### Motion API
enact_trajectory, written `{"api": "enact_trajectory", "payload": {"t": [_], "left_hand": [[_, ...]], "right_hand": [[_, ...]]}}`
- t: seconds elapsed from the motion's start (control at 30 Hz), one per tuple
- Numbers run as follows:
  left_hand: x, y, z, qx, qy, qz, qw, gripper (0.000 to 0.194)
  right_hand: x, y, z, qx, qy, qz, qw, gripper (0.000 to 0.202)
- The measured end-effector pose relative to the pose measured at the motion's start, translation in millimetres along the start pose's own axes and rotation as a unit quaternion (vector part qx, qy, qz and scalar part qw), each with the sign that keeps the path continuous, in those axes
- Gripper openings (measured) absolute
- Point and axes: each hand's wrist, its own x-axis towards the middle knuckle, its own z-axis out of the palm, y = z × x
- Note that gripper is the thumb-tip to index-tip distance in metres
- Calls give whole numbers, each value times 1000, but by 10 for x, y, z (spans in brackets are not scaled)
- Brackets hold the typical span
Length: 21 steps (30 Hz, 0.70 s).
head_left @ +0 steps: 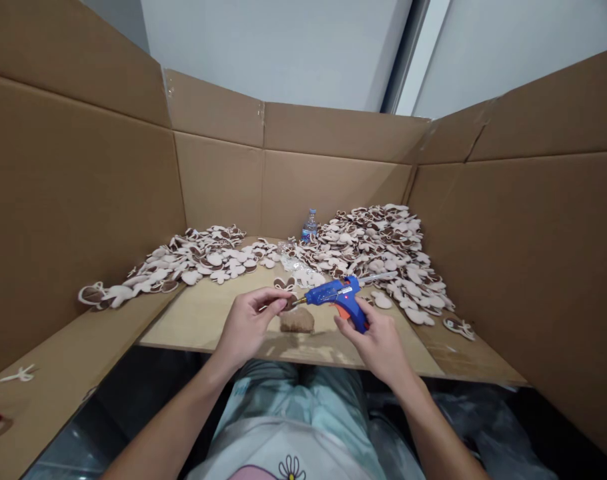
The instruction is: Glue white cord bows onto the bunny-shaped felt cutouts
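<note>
white shirt (263, 443) nearest | left hand (251, 323): thumb and fingers pinched narrow on brown piece (290, 303), angled inward | right hand (376, 337): fingers curled round grip of blue glue gun (336, 291), angled inward | nozzle (299, 302) at brown piece, both above wooden board (183, 323)

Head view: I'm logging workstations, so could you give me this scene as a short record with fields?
Left hand: pinching a small brown piece
Right hand: gripping a blue glue gun
Nozzle: at the brown piece; contact unclear
Left pile: brown and whitish pieces
Right pile: similar pieces, larger heap
Bottle: upright, beside right pile
Walls: cardboard, left, back and right
</note>
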Motion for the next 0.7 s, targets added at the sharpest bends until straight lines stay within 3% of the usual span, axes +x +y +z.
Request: {"api": "enact_trajectory", "payload": {"t": [0.7], "left_hand": [[-30, 32, 6, -12, 7, -6, 1000, 14]], "right_hand": [[-28, -39, -34, -40, 26, -14, 999, 16]]}}
